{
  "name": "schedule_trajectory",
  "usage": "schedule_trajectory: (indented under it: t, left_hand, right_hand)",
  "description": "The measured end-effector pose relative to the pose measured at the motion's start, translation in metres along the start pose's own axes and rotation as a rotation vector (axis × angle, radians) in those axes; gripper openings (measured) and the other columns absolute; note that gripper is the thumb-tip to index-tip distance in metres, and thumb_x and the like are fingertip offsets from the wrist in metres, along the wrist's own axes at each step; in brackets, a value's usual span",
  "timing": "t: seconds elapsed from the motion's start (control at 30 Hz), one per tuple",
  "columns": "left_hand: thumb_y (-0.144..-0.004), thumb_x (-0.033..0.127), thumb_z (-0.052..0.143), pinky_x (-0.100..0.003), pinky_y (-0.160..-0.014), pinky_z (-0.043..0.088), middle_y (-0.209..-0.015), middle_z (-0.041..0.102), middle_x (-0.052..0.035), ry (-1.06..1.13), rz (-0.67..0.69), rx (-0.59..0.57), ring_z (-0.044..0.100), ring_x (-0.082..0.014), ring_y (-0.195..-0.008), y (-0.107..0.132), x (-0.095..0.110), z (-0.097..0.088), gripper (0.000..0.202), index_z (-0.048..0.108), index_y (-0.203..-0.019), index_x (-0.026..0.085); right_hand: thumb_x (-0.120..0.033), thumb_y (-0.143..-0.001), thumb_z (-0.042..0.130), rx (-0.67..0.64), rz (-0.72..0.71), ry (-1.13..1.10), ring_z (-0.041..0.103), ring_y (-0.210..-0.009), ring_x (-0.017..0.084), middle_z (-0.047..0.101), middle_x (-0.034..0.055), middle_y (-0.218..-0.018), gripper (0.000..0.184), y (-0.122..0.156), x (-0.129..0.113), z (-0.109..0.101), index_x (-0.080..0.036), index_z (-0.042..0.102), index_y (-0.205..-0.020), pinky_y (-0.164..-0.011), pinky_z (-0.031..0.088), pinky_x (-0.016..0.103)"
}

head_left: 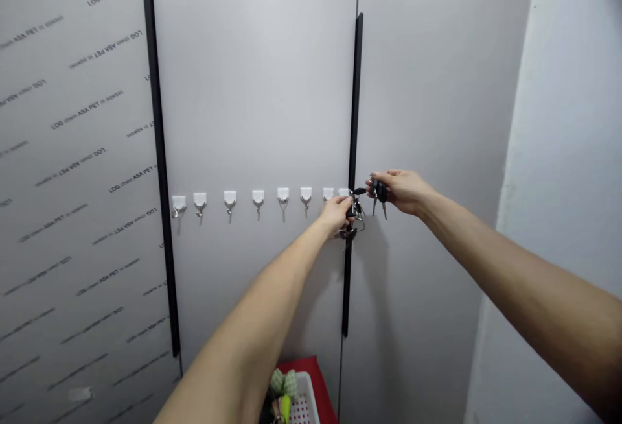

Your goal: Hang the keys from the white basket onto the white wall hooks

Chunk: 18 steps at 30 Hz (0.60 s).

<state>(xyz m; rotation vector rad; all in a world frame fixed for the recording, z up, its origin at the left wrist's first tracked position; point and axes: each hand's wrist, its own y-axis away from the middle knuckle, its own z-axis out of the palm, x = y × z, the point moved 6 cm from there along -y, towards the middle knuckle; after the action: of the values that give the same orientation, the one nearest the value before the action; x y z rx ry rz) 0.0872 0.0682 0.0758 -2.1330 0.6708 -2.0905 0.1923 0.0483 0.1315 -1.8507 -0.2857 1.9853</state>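
A row of several white adhesive hooks (258, 197) runs across a grey cabinet door (253, 100). At its right end, my left hand (335, 213) is closed on a bunch of keys (358, 211), close to the last hook (343, 192); whether the bunch hangs on that hook I cannot tell. My right hand (396, 188), just right of it, pinches black-headed keys (380, 192) whose metal blades point down. A small gap separates the two hands. My left fingers partly cover the bunch.
Long black handles (356, 100) stand upright along the door edges. Below, a white basket (311, 404) with a checked bow and a yellow-green item rests on a red surface (323, 385). Printed film covers the left panel (72, 184); a pale wall (558, 152) is at right.
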Motion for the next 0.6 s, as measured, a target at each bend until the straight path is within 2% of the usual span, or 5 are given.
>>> schedule_trajectory:
  t: [0.07, 0.13, 0.23, 0.43, 0.6]
  left_hand:
    - [-0.074, 0.025, 0.032, -0.011, -0.031, 0.021, -0.046, 0.038, 0.0054, 0.069, 0.027, -0.031, 0.032, -0.0006, -0.031, 0.000, 0.003, 0.001, 0.025, 0.043, -0.095, 0.014]
    - [-0.074, 0.023, 0.033, -0.011, -0.032, 0.021, -0.048, 0.039, 0.0056, 0.105, 0.075, -0.002, 0.034, -0.0009, -0.033, -0.001, 0.007, -0.003, 0.030, 0.036, -0.103, 0.016]
    - [-0.073, 0.020, 0.033, -0.012, -0.033, 0.021, -0.047, 0.038, 0.0059, 0.053, 0.076, 0.004, 0.032, -0.0013, -0.033, -0.003, 0.007, -0.008, 0.034, 0.033, -0.107, 0.017]
    - [-0.061, 0.011, 0.045, -0.014, -0.047, 0.032, -0.051, 0.048, 0.0029, -0.339, 0.152, 0.048, 0.042, -0.0064, -0.048, -0.012, -0.003, -0.009, 0.025, 0.052, -0.083, 0.018]
    - [-0.059, 0.010, 0.043, -0.016, -0.049, 0.032, -0.052, 0.047, 0.0031, -0.409, 0.271, 0.112, 0.042, -0.0065, -0.049, -0.018, 0.001, -0.010, 0.024, 0.052, -0.081, 0.018]
  right_hand:
    - [-0.009, -0.068, 0.043, 0.013, -0.007, -0.007, 0.048, -0.043, 0.007, 0.049, -0.0015, -0.044, 0.017, -0.003, -0.005, 0.003, -0.014, 0.039, -0.052, -0.041, 0.042, 0.021]
    - [-0.009, -0.068, 0.044, 0.019, -0.005, -0.003, 0.048, -0.044, 0.007, 0.049, -0.0012, -0.045, 0.015, -0.005, -0.009, 0.004, -0.013, 0.040, -0.054, -0.042, 0.042, 0.021]
    - [-0.009, -0.067, 0.044, 0.018, 0.021, 0.025, 0.048, -0.043, 0.007, 0.049, -0.0009, -0.046, 0.015, -0.003, -0.004, 0.000, -0.013, 0.041, -0.054, -0.042, 0.043, 0.022]
    - [-0.010, -0.068, 0.044, -0.022, 0.059, -0.005, 0.048, -0.043, 0.006, 0.049, -0.0020, -0.046, 0.013, 0.004, 0.023, -0.011, -0.013, 0.042, -0.055, -0.044, 0.044, 0.022]
    - [-0.010, -0.070, 0.039, 0.028, -0.001, -0.087, 0.044, -0.039, 0.005, 0.044, -0.0041, -0.044, 0.016, -0.012, 0.010, 0.015, -0.013, 0.039, -0.055, -0.042, 0.042, 0.019]
